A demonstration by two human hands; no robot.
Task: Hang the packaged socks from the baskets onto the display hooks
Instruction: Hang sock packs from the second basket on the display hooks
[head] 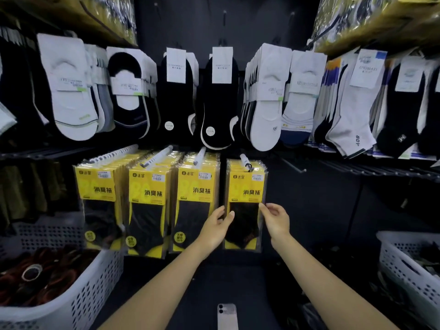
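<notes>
At the rightmost hook [245, 160] of the lower row hangs a yellow sock pack [247, 186], and you have both hands on it. Your left hand [217, 226] grips its left edge, thumb on the front, fingers curled behind. Your right hand [276, 219] pinches its right edge with the fingertips. Left of this pack hang three fuller stacks of the same yellow packs [147, 186]. Below it to the left sits a white basket [78, 296]; below right, a second white basket [402, 260]. Straight below lies a phone [227, 316].
</notes>
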